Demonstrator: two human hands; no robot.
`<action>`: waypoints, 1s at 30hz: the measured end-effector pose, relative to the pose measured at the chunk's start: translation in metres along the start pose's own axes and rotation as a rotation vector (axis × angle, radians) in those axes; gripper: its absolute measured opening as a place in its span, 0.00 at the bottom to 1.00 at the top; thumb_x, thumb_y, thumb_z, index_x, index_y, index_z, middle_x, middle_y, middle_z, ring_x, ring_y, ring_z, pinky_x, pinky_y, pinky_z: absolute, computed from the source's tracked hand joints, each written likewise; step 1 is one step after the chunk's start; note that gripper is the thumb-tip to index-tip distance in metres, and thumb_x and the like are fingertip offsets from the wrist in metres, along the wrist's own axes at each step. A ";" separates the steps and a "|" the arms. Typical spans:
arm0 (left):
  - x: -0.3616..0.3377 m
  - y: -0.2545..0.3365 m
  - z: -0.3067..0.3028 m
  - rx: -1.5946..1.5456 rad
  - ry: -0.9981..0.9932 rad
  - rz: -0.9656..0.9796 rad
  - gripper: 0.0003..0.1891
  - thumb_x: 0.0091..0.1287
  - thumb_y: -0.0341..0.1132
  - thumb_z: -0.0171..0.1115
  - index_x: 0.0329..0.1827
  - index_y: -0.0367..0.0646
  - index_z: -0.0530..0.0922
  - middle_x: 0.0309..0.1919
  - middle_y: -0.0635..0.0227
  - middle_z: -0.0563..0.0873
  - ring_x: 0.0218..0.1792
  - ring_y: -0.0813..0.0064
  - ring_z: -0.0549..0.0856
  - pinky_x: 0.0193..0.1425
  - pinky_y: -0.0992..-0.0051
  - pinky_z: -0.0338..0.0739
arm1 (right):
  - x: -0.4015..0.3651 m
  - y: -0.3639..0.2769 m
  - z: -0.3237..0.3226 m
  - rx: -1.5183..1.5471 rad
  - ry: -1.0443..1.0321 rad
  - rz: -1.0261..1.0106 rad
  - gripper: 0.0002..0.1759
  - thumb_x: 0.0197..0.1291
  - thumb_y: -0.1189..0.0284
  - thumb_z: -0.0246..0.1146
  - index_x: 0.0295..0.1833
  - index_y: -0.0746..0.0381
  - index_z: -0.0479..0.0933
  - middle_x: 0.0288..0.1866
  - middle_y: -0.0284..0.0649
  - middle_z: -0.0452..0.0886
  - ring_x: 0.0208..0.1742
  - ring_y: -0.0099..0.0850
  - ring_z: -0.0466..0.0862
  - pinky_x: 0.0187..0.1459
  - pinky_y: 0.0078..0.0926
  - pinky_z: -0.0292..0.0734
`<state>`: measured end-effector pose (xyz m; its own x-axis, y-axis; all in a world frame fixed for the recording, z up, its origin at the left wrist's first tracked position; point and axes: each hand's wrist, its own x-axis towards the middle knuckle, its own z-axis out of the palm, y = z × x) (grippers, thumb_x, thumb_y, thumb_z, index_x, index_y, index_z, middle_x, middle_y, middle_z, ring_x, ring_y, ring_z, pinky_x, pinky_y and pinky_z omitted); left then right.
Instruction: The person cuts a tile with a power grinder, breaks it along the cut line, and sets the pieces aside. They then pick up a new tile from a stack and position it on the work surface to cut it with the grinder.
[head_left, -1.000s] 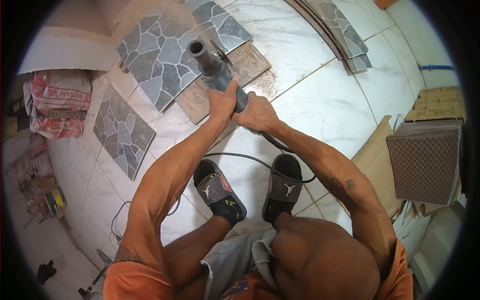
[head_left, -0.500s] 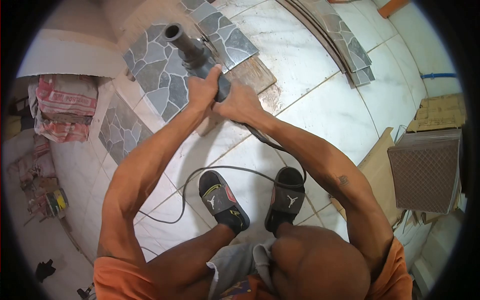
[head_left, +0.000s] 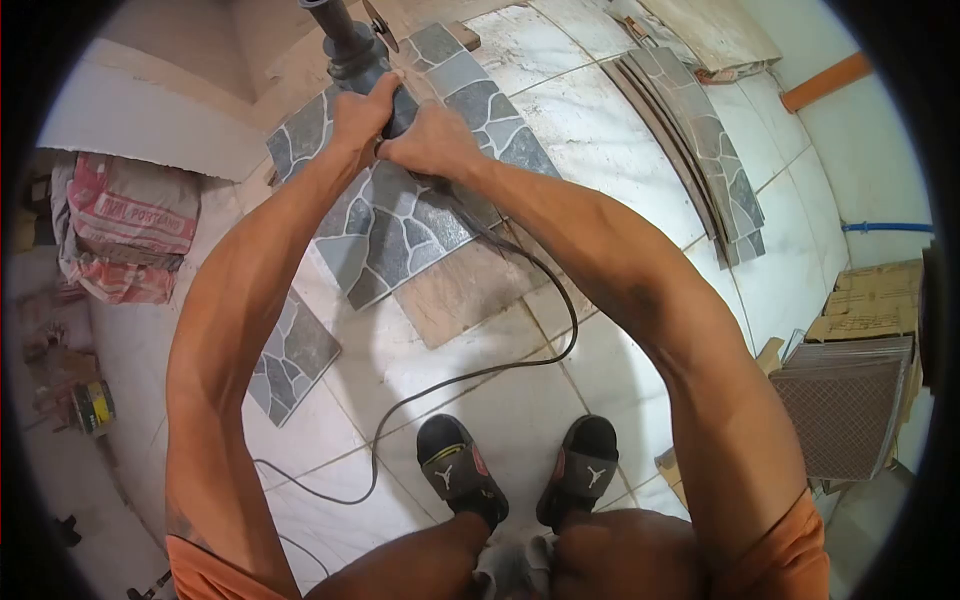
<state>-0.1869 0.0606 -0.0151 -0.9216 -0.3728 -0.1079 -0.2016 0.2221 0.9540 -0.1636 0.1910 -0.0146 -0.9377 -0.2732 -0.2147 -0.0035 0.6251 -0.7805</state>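
Grinder in a two-handed hold, upper middle of the frame. The grinder (head_left: 362,72) lies aslant, its side handle (head_left: 338,24) cut by the top edge. The left hand (head_left: 362,122) has its fingers closed around the body; the right hand (head_left: 435,138) grips the rear end just beside it, its fingertips partly hidden. The disc (head_left: 381,27) shows edge-on at the top; whether it touches anything cannot be told. Below the hands are stone-patterned tiles (head_left: 395,235), with a board (head_left: 468,292) protruding from beneath their lower edge. The cord (head_left: 480,374) runs from the grinder in a loop across the floor, above the left slipper (head_left: 455,470) and right slipper (head_left: 582,468) at lower middle. Lower left of centre: a separate tile (head_left: 298,362). Upper left: a cement bag (head_left: 135,212). Upper right: stacked tiles (head_left: 690,140). Right: brown tiles (head_left: 840,410).
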 end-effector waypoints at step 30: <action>0.105 -0.052 -0.010 -0.136 -0.090 -0.169 0.33 0.61 0.49 0.74 0.49 0.20 0.80 0.41 0.56 0.87 0.36 0.70 0.88 0.41 0.71 0.83 | 0.121 0.015 0.056 -0.138 0.028 -0.017 0.40 0.40 0.44 0.73 0.44 0.72 0.86 0.45 0.59 0.88 0.49 0.48 0.89 0.50 0.38 0.84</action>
<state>-0.2702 0.0010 -0.0738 -0.9056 -0.3109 -0.2885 -0.3150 0.0377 0.9483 -0.2577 0.1268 -0.0849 -0.9465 -0.2649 -0.1844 -0.0648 0.7156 -0.6954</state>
